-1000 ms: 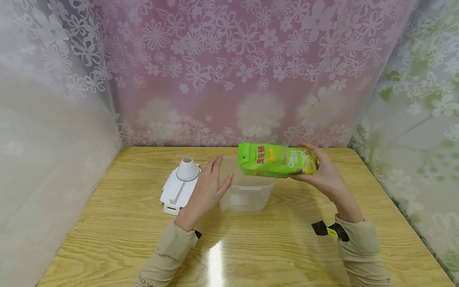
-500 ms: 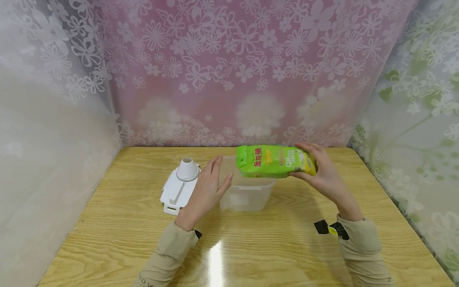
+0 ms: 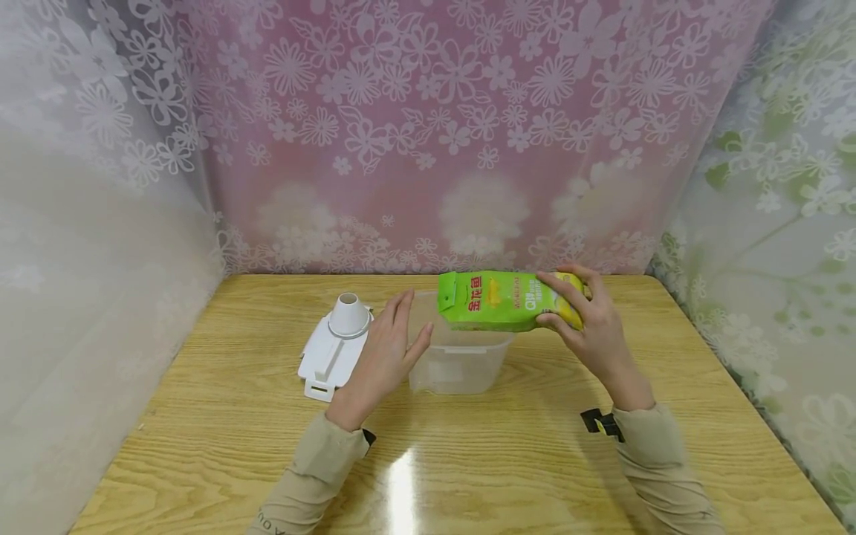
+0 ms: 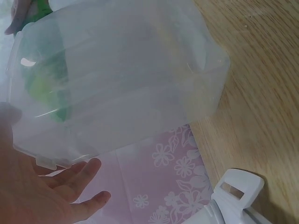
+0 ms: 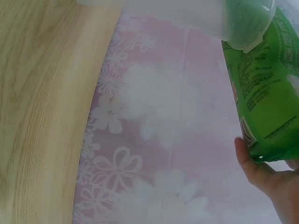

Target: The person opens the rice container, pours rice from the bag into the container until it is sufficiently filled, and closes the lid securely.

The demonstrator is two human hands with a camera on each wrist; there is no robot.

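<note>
A green-and-yellow printed bag with red characters lies on its side above a translucent plastic storage container. My right hand grips its yellow right end, thumb on the near side and fingers over the top. The bag's other end is over the container's mouth; part of the green shows through the container wall in the left wrist view. My left hand is at the container's left rim, fingers extended and thumb apart. Seen from the left wrist, the fingertips stand just beyond the rim corner.
A white lid with a cone-shaped spout lies left of the container, close beside my left hand. Everything rests on a wood-grain table. A pink floral curtain hangs behind, with pale curtains at both sides.
My right hand has shifted its grip, fingers now over the bag's top and the forearm further left. The bag has moved slightly left. The left hand stays in place.
</note>
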